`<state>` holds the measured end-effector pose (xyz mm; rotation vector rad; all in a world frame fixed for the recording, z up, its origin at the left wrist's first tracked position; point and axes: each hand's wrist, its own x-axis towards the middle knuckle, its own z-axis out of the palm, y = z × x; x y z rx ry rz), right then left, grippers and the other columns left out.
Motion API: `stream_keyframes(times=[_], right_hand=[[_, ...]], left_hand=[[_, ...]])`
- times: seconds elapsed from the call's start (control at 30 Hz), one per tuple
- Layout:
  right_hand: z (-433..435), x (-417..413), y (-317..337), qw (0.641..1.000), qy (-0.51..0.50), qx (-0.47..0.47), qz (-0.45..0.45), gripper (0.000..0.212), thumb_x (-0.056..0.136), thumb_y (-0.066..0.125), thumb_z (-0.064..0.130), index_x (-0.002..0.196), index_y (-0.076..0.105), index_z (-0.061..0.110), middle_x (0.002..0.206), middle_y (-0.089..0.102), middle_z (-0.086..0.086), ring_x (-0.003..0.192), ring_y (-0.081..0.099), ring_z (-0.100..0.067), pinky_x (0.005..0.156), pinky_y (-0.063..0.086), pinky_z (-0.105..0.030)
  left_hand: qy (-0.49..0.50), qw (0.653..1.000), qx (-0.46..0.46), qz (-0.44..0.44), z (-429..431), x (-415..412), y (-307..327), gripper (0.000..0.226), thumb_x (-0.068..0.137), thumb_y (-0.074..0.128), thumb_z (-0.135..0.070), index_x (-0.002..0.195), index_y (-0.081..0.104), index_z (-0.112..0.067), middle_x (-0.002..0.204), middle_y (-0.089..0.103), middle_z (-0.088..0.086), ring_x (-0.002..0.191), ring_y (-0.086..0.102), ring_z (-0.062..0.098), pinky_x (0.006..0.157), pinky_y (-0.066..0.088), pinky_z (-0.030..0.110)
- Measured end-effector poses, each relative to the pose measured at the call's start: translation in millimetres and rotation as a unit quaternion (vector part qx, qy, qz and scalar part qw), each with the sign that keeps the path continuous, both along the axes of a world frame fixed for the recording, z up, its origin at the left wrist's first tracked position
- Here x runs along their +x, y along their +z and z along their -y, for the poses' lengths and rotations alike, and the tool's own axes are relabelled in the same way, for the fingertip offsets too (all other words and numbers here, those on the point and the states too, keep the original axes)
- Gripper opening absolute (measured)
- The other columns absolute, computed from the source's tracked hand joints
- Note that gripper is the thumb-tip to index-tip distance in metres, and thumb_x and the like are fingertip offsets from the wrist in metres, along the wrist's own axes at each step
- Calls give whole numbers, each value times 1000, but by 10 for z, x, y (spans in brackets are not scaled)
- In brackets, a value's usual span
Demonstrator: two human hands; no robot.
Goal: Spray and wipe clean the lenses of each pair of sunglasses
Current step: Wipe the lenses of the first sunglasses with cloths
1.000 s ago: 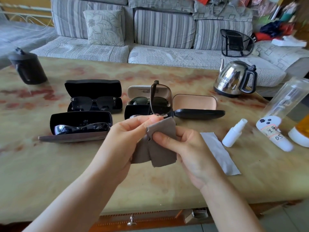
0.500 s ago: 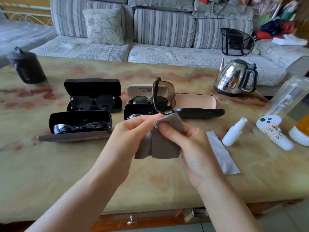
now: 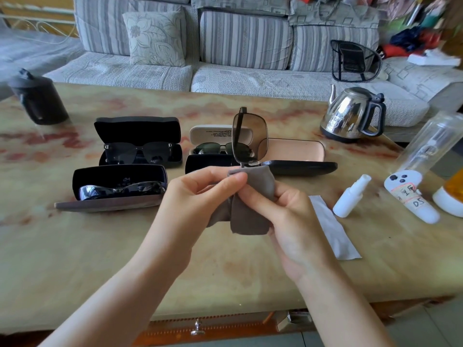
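Observation:
A pair of sunglasses (image 3: 246, 139) with brown lenses stands on end above my hands; its lower lens is hidden inside a grey cloth (image 3: 250, 216). My left hand (image 3: 200, 194) pinches the cloth-covered lens from the left. My right hand (image 3: 283, 214) pinches the cloth from the right. A small white spray bottle (image 3: 352, 197) lies on the table to the right. Three other pairs rest in open cases: black ones (image 3: 139, 152), mirrored ones (image 3: 120, 190) and green-lensed ones (image 3: 215, 147).
An empty open case (image 3: 298, 156) lies behind my hands. A white strip of paper (image 3: 330, 229) lies by my right wrist. A steel kettle (image 3: 350, 116), a clear bottle (image 3: 431, 149), a white labelled object (image 3: 413, 199) and a dark jug (image 3: 37, 98) stand around the marble table (image 3: 100, 246).
The sunglasses have turned so the upper lens faces me more broadly. My fingers have shifted on the cloth around the lower lens.

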<state>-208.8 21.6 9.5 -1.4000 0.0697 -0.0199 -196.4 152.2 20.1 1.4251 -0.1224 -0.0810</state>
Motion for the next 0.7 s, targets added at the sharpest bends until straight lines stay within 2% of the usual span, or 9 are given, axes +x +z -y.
stream_keyframes(times=[0.03, 0.13, 0.23, 0.37, 0.4, 0.47, 0.57, 0.63, 0.7], right_hand=[[-2, -2, 8, 1000, 4, 2, 4, 37, 62, 75, 38, 92, 78, 16, 87, 76, -5, 82, 69, -15, 71, 51, -26], [3, -13, 41, 1000, -18, -19, 5, 39, 60, 75, 39, 91, 78, 17, 84, 77, -2, 78, 71, -10, 64, 50, -16], [1, -27, 63, 999, -42, -31, 11, 39, 60, 73, 43, 86, 78, 14, 71, 74, 2, 61, 66, -6, 51, 46, -16], [-12, -18, 50, 995, -77, -41, 39, 44, 64, 68, 43, 74, 72, 0, 55, 63, 3, 49, 54, -5, 45, 40, -15], [-13, -13, 48, 995, -82, -40, 44, 48, 66, 67, 44, 73, 69, -4, 56, 61, 1, 50, 53, -7, 46, 40, -16], [-13, -7, 41, 995, -85, -33, 48, 52, 68, 66, 45, 73, 67, -7, 61, 62, -6, 56, 55, -10, 51, 42, -19], [-6, -12, 37, 995, -70, -42, 48, 52, 73, 66, 48, 78, 69, -3, 70, 64, -10, 66, 58, -12, 58, 44, -22], [-5, -21, 34, 995, -65, -56, 48, 59, 77, 68, 51, 80, 66, -7, 70, 59, -10, 66, 53, -13, 62, 41, -27], [7, -27, 35, 996, -55, -59, 43, 60, 79, 66, 52, 83, 66, -8, 71, 60, -14, 69, 55, -15, 66, 41, -31]], left_hand=[[6, 1000, 0, -2, -4, 10, -6, 31, 67, 69, -35, 86, 76, -11, 74, 65, 10, 69, 52, 20, 67, 40, 28], [4, 1000, 9, 1, -21, 17, -9, 26, 75, 66, -33, 79, 74, -9, 62, 64, -2, 59, 55, 10, 61, 44, 22], [-8, 1000, 26, 8, -13, 7, -6, 27, 89, 59, -29, 83, 75, -8, 78, 73, 9, 73, 66, 13, 76, 52, 31], [-9, 1000, -3, -16, -18, 26, 20, 31, 91, 53, -34, 86, 77, -14, 82, 75, 1, 77, 69, 8, 71, 54, 17], [-15, 1000, -6, -19, -18, 23, 29, 31, 90, 53, -35, 88, 76, -14, 83, 75, 1, 78, 70, 8, 72, 54, 18], [-30, 999, 1, -17, -11, 14, 26, 32, 85, 55, -37, 93, 76, -14, 88, 76, 4, 83, 71, 14, 80, 54, 29], [-27, 1000, 1, -13, -5, 1, 8, 35, 75, 63, -38, 97, 75, -13, 97, 75, 9, 92, 71, 23, 88, 52, 40], [-22, 999, -20, -20, -15, 2, 2, 33, 72, 65, -35, 93, 75, -12, 92, 75, 9, 81, 71, 20, 79, 55, 39], [-38, 998, -50, -29, -16, -14, 27, 25, 75, 64, -29, 86, 75, -10, 82, 74, 9, 66, 70, 20, 59, 57, 31]])
